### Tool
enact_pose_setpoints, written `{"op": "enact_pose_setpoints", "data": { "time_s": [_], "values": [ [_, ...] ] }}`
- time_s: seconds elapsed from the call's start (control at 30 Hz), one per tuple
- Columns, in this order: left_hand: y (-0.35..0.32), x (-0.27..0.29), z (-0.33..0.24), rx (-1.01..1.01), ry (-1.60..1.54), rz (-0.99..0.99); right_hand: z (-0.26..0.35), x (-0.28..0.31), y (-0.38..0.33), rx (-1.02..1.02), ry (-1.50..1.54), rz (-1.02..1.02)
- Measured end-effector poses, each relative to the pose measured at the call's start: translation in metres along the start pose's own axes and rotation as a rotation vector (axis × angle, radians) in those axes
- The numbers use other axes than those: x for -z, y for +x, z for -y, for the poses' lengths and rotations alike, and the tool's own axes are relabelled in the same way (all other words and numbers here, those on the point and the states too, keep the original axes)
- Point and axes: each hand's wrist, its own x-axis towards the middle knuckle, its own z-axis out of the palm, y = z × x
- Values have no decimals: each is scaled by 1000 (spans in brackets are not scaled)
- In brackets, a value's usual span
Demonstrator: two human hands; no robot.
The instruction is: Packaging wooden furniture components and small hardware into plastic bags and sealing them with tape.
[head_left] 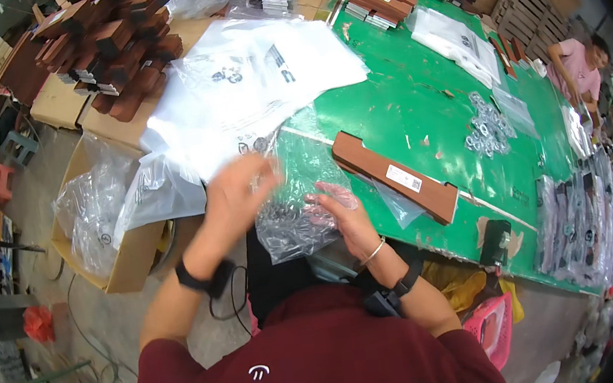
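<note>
My left hand [236, 194] and my right hand [340, 214] together hold a clear plastic bag [295, 212] at the near edge of the green table [417, 91]. The left hand grips the bag's upper left part; it is blurred. The right hand's fingers lie inside or behind the clear film. Small dark parts show through the bag's lower part. A long brown wooden piece [396, 176] with a white label lies on the table just right of my right hand.
A pile of white plastic bags [246, 83] covers the table's left end. A cardboard box [113, 225] with clear bags stands on the floor at left. Stacked brown wooden pieces [113, 43] lie at back left. Metal rings [486, 129] lie mid-table. Other people work at the far end and right.
</note>
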Motion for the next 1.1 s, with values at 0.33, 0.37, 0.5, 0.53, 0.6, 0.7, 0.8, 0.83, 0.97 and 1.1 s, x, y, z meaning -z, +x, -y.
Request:
{"op": "enact_pose_setpoints", "data": {
  "time_s": [0.33,0.37,0.5,0.53,0.6,0.7,0.8,0.83,0.97,1.1],
  "values": [
    [81,1,186,206,799,96,-16,58,-37,293,-394,-342],
    [86,1,180,201,792,114,-13,55,-45,273,-386,-327],
    [94,4,133,111,823,-19,-5,48,-50,300,-351,-310],
    [89,9,112,-67,836,-222,0,44,-49,281,-290,-315],
    [60,7,31,-120,189,-121,0,49,-46,225,-261,-324],
    [-18,-42,-53,-335,174,91,0,42,-39,260,-250,-345],
    [-52,-80,-48,-244,225,82,1,39,-39,245,-276,-266],
    [-57,-92,-42,-148,217,29,2,42,-39,298,-334,-225],
    [-62,-87,-30,-20,60,6,12,59,-35,242,-345,-144],
    [-53,-76,-10,111,-72,-105,19,50,-35,324,-444,-170]
  ]
}}
